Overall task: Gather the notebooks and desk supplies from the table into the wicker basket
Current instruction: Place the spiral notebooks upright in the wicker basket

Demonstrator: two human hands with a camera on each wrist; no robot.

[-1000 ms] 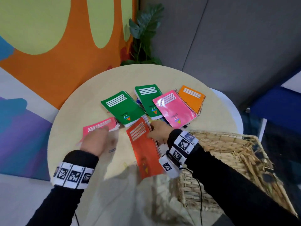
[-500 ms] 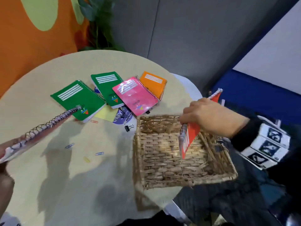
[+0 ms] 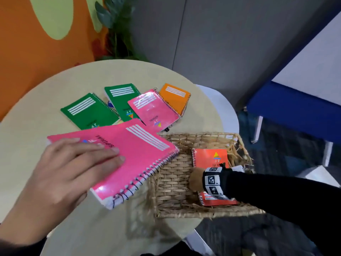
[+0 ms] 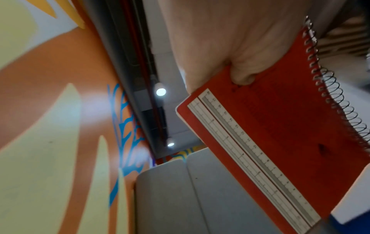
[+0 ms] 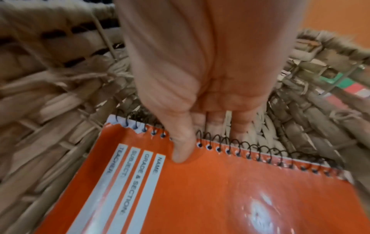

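Note:
My left hand (image 3: 103, 154) holds a large pink spiral notebook (image 3: 132, 156) in the air, just left of the wicker basket (image 3: 203, 135). Its fingers lie flat on the cover. In the left wrist view the thumb (image 4: 240, 76) presses the notebook's red back cover (image 4: 280, 134). My right hand (image 3: 195, 179) is down inside the basket on an orange-red notebook (image 3: 212, 157) that lies flat on the bottom. In the right wrist view the thumb (image 5: 182, 155) is on that cover (image 5: 220, 190) by the spiral, with the fingers tucked under its edge.
On the round table (image 3: 36, 111) behind lie two green notebooks (image 3: 88, 113) (image 3: 121, 100), a small pink one (image 3: 153, 109) and an orange one (image 3: 175, 97), overlapping. The basket sits at the table's right edge. A plant (image 3: 118, 24) and a blue bench (image 3: 295, 115) stand beyond.
The right hand has lowered the orange-red notebook from upright above the basket to flat on its bottom. The left hand has carried the pink notebook rightward to the basket's side.

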